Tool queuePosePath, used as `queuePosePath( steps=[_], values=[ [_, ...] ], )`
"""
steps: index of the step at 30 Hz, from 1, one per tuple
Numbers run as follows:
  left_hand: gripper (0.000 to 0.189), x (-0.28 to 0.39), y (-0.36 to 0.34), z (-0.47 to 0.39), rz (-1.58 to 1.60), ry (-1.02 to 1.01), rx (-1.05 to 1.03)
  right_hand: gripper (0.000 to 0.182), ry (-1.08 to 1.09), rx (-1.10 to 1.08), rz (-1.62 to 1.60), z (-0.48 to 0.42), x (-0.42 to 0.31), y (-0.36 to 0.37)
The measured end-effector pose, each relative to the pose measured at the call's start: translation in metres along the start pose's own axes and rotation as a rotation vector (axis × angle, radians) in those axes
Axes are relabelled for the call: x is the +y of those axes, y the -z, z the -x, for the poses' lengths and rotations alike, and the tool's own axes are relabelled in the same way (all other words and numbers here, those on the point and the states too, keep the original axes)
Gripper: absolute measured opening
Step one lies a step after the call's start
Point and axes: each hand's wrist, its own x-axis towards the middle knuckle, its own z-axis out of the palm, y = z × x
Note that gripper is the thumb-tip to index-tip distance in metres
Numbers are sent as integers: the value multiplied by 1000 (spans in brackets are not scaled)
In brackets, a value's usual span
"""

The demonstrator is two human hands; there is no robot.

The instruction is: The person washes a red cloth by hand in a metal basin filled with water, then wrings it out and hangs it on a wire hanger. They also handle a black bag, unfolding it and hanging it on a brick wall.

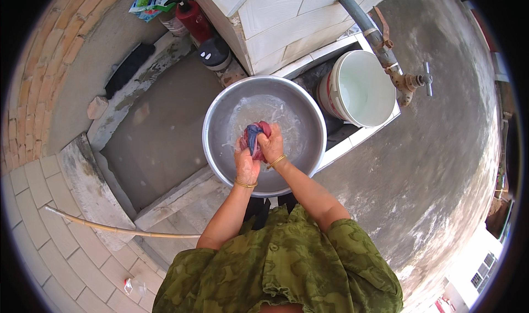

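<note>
A bunched wet cloth (pixel 253 136), red with a dark blue part, is squeezed between both hands over a wide metal basin (pixel 215 94). My left hand (pixel 246 164) grips its lower left side, fingers partly hidden by the fabric. On the right side of the bundle, my right hand (pixel 271 144) is closed around it with the thumb across the front. Cloudy water (pixel 264 106) with ripples and some foam lies in the basin beneath. Each wrist wears a gold-coloured bangle.
Right of the basin, a white bucket (pixel 357 87) stands in a tiled trough below a pipe with a tap (pixel 407 83). On the left is a concrete basin (pixel 161 131) with murky water. A red pump bottle (pixel 193 19) and a black container (pixel 214 53) stand behind. A bamboo pole (pixel 120 229) juts in at left.
</note>
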Motion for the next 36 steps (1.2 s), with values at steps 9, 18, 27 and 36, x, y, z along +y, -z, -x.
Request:
queuePosePath(
  steps=[9,18,27,36],
  values=[
    [32,24,-19,-7,260,188,-526,30,264,-9,27,27,-29,-19],
    [34,36,2,-10,262,283,-469,24,372,1,39,45,-43,-22],
    [26,43,29,-6,-541,10,-7,28,167,118,730,-38,42,34],
    [46,46,33,5,-618,-3,54,18,9,-105,816,-22,39,40]
  ],
)
